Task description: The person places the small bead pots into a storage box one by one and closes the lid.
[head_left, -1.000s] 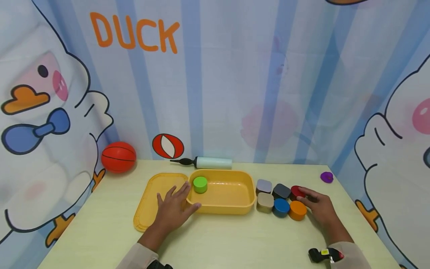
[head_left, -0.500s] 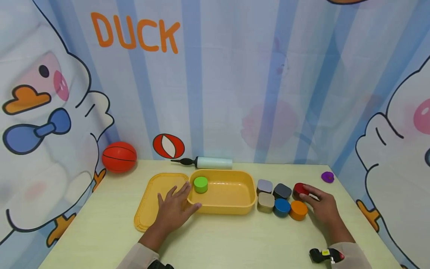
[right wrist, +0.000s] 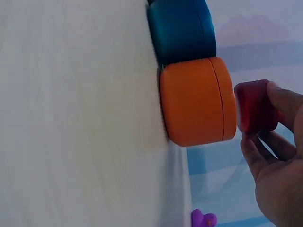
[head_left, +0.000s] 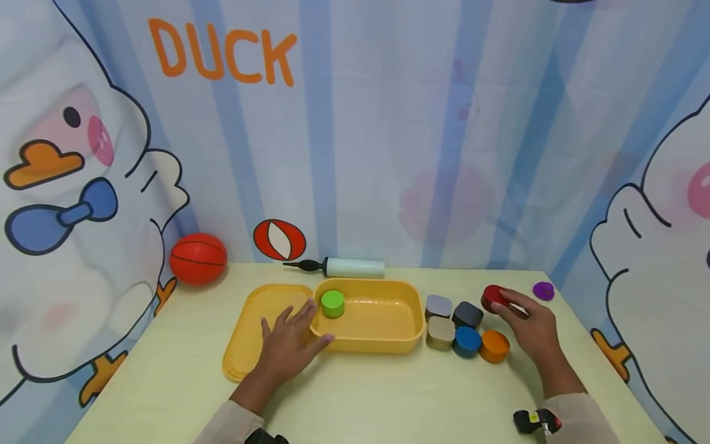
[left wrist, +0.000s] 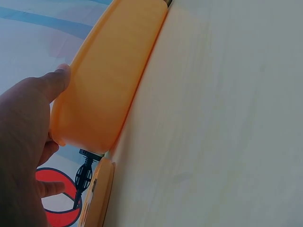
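My right hand (head_left: 535, 324) pinches a small round red jar (head_left: 492, 298) between thumb and fingers, lifted above the table in the right wrist view. Just in front of it stands a round orange jar (head_left: 494, 346) with a lid seam, beside a blue jar (head_left: 467, 341). At the left end of a yellow plastic box (head_left: 383, 347), my left hand (head_left: 285, 348) rests with fingers spread. Its thumb (left wrist: 59, 80) touches the box's rim. Inside the box, at the left, sits a green round jar (head_left: 333, 304). The box's yellow lid (head_left: 244, 345) lies partly under the left hand.
Beige (head_left: 440, 333), lilac (head_left: 438, 306) and dark grey (head_left: 468, 314) square jars stand right of the box. Behind the box lies a hand pump (head_left: 355, 267). A red ball (head_left: 198, 259) is at the back left, a small purple toy (head_left: 543, 291) at the back right corner.
My right hand has lifted the red jar from its place behind the orange one and moved it up and slightly back. The left hand has stayed at the box.
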The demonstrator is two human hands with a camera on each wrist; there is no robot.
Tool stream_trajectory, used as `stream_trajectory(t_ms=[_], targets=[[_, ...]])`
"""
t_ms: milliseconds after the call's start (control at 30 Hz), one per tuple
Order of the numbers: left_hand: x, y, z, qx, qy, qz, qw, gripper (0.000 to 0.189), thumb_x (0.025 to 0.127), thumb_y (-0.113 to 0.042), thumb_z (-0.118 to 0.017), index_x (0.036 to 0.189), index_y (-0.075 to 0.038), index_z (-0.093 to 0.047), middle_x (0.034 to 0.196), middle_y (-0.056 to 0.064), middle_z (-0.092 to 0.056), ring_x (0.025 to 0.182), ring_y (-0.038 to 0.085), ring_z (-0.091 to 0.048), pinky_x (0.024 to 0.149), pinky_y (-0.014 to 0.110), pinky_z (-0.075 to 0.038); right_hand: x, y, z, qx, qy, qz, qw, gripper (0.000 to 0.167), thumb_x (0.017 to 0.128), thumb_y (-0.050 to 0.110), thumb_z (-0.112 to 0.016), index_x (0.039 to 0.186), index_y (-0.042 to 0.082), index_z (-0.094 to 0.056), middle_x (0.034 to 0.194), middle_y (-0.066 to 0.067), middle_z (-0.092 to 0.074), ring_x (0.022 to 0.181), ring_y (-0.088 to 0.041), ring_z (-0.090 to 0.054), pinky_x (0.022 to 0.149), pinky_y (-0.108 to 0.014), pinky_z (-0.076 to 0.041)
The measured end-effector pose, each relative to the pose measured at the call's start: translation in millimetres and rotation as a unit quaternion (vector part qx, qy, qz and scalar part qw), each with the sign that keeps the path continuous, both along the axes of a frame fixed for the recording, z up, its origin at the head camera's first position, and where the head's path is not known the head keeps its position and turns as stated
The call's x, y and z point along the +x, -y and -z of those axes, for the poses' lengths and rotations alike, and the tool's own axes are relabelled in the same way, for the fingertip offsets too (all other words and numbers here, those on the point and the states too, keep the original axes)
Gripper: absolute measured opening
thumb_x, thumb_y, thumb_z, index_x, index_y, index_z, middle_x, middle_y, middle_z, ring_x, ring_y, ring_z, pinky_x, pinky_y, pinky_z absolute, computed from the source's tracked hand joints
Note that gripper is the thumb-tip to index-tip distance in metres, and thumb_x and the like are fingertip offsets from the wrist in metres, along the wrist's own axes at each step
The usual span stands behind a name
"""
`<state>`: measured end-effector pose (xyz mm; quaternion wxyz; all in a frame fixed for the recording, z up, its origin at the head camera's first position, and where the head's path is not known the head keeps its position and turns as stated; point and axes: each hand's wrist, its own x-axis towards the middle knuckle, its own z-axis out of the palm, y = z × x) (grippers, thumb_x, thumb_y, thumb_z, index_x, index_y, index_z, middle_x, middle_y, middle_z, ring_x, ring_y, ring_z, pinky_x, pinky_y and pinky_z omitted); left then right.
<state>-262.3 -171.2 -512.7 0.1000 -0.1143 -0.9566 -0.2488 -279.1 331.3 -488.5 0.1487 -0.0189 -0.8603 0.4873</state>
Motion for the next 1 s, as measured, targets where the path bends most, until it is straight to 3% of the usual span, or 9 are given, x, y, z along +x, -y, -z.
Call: stream_trajectory(t_ms=[267,700,1000], targets=[[0.8,-0.9,-0.1,0.003,-0.004,-0.001,1.0000,0.087,0.099,-0.075,-0.062,0.167,-0.021,-0.048,0.177,-0.006,-0.039,0.163,0.046,-0.036,0.120,0.094,-0.005,1.6,32.4,-15.8,0.006,-0.032,-0.043,0.9985,0.048,0.107,0.024,-0.074,0.149,0.003,-0.066,0.158,-0.026,-0.060,0.147,-0.048,-0.056,0.093,-0.005,-0.053],[1.1,-2.7,-2.2,-0.002,0.008,-0.001,1.0000,0.089,0.099,-0.076,-0.062,0.167,-0.022,-0.047,0.178,-0.006,-0.038,0.164,0.046,-0.035,0.120,0.094,-0.005,-11.6,78.4,-21.5,-0.018,-0.082,-0.122,0.9889,0.041,0.103,0.010,-0.076,0.142,-0.003,-0.070,0.152,-0.026,-0.064,0.140,-0.048,-0.063,0.096,-0.012,-0.058],[0.9,-2.2,-1.8,-0.002,-0.001,-0.001,1.0000,0.088,0.099,-0.075,-0.063,0.167,-0.021,-0.047,0.177,-0.005,-0.039,0.163,0.046,-0.036,0.120,0.094,-0.006,-20.3,112.8,-21.4,-0.035,-0.114,-0.153,0.9810,0.036,0.102,0.006,-0.076,0.137,-0.003,-0.074,0.147,-0.025,-0.067,0.133,-0.046,-0.068,0.098,-0.022,-0.062]])
